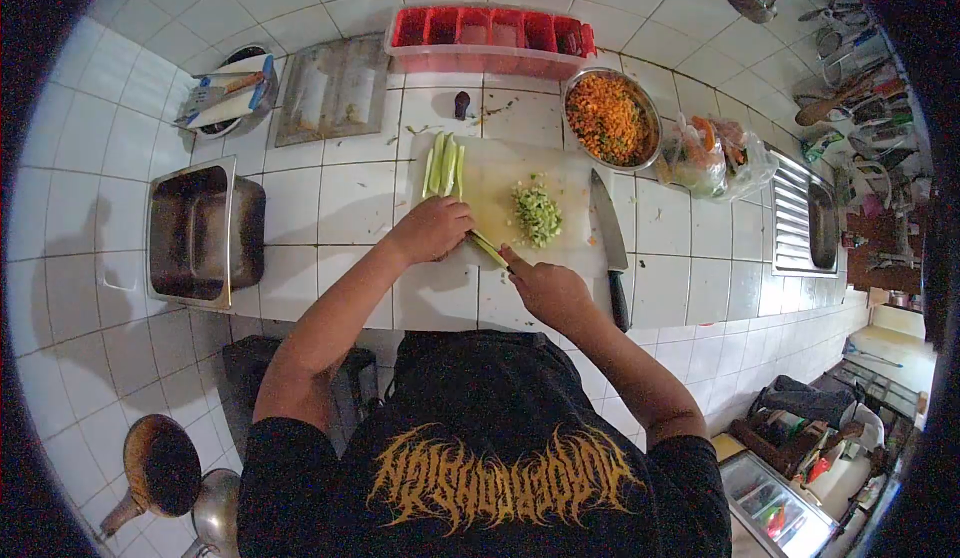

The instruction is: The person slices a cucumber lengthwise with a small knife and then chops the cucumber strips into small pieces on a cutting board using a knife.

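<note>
A narrow green cucumber strip (pixel 487 249) slants between my hands over the near edge of the white cutting board (pixel 575 173). My left hand (pixel 435 229) is closed on its upper left end. My right hand (pixel 548 290) is closed at the lower right end, where a small dark thing shows by the fingers; I cannot make out what it is. More cucumber strips (pixel 443 166) lie side by side just beyond my left hand. A heap of diced cucumber (pixel 537 212) sits mid-board. To its right rests a large knife (pixel 610 228), its black handle toward me.
A steel bowl (pixel 655 148) of chopped orange and green vegetables stands behind the board, near plastic bags (pixel 715 158). At the back is a red compartment container (pixel 490 56). A metal basin (pixel 250 243) is at left, a sink (pixel 822 223) at right.
</note>
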The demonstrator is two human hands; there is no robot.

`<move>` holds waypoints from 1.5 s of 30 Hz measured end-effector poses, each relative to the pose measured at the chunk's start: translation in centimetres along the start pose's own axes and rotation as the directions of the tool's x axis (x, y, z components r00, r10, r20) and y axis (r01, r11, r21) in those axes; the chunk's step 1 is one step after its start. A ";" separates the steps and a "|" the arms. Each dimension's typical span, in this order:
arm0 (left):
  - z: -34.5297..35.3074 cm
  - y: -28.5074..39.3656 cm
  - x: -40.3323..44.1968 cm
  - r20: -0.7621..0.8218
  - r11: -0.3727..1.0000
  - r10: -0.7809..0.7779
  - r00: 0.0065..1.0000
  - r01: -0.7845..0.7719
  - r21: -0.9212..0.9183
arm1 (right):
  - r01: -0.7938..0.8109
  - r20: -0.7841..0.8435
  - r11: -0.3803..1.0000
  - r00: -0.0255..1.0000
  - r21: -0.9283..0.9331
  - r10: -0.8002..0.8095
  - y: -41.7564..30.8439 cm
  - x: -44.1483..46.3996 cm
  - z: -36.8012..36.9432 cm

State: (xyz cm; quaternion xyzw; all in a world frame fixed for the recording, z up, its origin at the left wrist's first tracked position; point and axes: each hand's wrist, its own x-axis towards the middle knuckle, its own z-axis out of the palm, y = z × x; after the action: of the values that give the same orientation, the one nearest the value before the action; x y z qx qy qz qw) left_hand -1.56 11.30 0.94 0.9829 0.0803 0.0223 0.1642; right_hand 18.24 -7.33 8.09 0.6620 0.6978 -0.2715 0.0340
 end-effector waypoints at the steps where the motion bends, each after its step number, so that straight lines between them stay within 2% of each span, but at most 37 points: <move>1: 0.0 0.1 0.0 -0.001 1.000 -0.004 1.000 0.004 -0.002 | -0.001 -0.001 1.000 1.000 0.011 0.001 0.1 -0.2 0.0; 4: 0.1 0.1 -0.2 -0.062 0.998 -0.017 0.998 0.013 -0.063 | 0.005 0.003 1.000 1.000 -0.023 -0.005 0.8 -0.5 0.8; 17: 0.3 0.1 -0.3 -0.044 0.997 -0.025 0.999 0.022 -0.070 | -0.016 0.068 0.999 0.997 -0.043 0.019 2.7 -2.9 0.3; 20: -0.3 1.0 0.0 -0.070 0.996 -0.069 0.995 0.065 -0.062 | -0.037 0.084 0.998 0.996 -0.050 0.041 2.3 -3.0 -0.2; 23: -0.7 2.2 0.7 -0.073 0.995 -0.072 0.995 0.066 -0.078 | -0.037 0.073 0.999 0.997 0.002 0.037 1.7 -2.9 -0.2; 25: 0.1 2.6 1.1 -0.071 0.999 0.039 0.997 -0.040 -0.007 | -0.005 0.036 1.000 0.999 -0.003 0.005 1.3 -2.8 -0.1; 31: 0.4 2.5 1.3 0.070 0.997 -0.017 0.997 0.012 0.072 | -0.126 0.037 0.992 0.991 0.018 0.125 -0.3 -2.9 0.5; 37: 0.8 2.5 1.2 -0.004 0.999 -0.020 1.000 0.020 0.026 | -0.142 -0.007 0.988 0.990 0.058 0.143 -0.4 -3.7 1.7; 41: 0.3 2.7 1.2 0.037 0.999 -0.022 0.999 0.020 0.035 | -0.141 -0.031 0.989 0.989 0.035 0.142 -0.1 -4.3 2.1; 43: 0.4 2.7 1.1 -0.014 1.000 0.002 1.000 -0.002 0.028 | -0.131 0.022 0.991 0.991 0.024 0.131 -0.1 -4.7 1.7; 45: 0.5 2.7 1.2 0.006 1.000 -0.013 1.000 0.013 0.026 | -0.140 0.036 0.990 0.990 0.028 0.139 0.0 -4.9 2.1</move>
State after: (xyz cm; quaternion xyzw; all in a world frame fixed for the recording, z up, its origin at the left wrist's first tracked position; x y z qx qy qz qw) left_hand 0.03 8.81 1.40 0.9844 0.0865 0.0173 0.1520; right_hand 18.23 -12.62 8.31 0.7049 0.6449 -0.2903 0.0546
